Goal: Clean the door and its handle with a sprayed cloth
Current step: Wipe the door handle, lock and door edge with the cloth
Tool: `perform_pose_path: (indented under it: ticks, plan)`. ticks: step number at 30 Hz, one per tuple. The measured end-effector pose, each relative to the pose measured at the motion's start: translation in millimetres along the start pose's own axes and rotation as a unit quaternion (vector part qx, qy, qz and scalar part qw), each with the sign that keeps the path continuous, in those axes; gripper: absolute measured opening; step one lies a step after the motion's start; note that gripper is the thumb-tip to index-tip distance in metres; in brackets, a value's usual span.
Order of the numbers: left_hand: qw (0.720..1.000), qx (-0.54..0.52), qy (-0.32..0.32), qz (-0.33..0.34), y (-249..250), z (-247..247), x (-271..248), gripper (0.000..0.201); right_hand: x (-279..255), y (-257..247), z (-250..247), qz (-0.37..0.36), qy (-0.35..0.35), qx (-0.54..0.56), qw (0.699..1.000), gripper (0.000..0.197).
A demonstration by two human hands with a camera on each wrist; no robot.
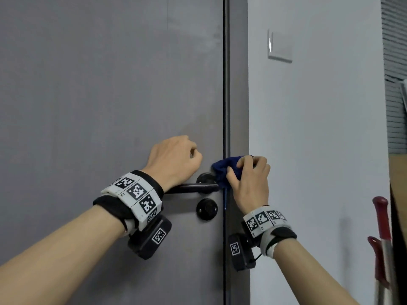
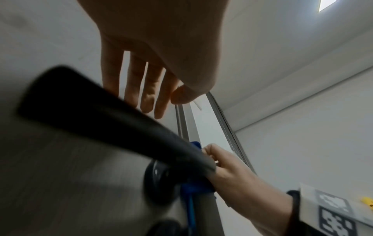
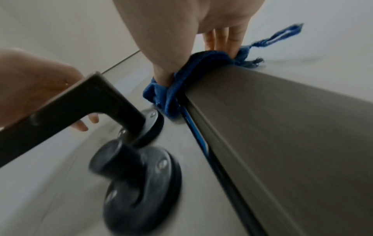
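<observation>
Your left hand [image 1: 174, 159] rests fingers-curled on the grey door [image 1: 88, 106], gripping nothing | your right hand [image 1: 250, 181] pinches the blue cloth [image 1: 224, 168] against the door edge | black handle [image 1: 191, 188] just below, lock knob [image 1: 207, 209] beneath.

Bare forearms, each wrist wearing a marker band and a small camera.
The left hand [image 1: 174, 159] and right hand [image 1: 251, 183] are bare, with no sleeves. At centre left of the head view, the left wristband [image 1: 132, 194] is black with white tiles printed in black square codes; a black box [image 1: 152, 237] bearing one more code hangs under it. The right wristband [image 1: 267, 219], lower right of centre, matches, with grey-white strapping, a black box [image 1: 240, 249] and a thin black cable.
</observation>
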State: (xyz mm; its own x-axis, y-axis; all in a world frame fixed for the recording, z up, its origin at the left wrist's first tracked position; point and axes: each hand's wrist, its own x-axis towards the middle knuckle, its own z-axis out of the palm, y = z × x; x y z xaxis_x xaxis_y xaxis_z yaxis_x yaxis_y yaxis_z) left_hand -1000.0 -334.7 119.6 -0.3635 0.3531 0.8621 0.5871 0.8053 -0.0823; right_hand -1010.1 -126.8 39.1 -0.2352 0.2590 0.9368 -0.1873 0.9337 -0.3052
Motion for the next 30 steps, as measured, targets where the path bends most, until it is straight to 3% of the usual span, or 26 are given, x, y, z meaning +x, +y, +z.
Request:
perform_pose_path:
  ticks: [5, 9, 17, 24, 30]
  plan:
    - [0.999, -0.013, -0.04, -0.023, -1, 27, -44, 0.038, -48, 13, 7, 0.008, -0.007, 0.006, 1.0, 0.026]
    - [0.999, 0.003, -0.018, -0.042, 1, 32, -58, 0.049, -102, 29, 14, 0.02, -0.027, 0.0, 0.999, 0.029]
    - [0.997, 0.033, 0.044, -0.056, 6, 43, -67, 0.048, -191, 51, 31, 0.068, -0.038, 0.006, 0.997, 0.033]
    - [0.994, 0.055, 0.072, -0.065, 8, 52, -70, 0.045, -266, 72, 33, 0.098, -0.089, 0.015, 0.991, 0.034]
    - [0.992, 0.061, 0.087, -0.066, 8, 58, -71, 0.045, -285, 76, 38, 0.126, -0.088, 0.035, 0.987, 0.032]
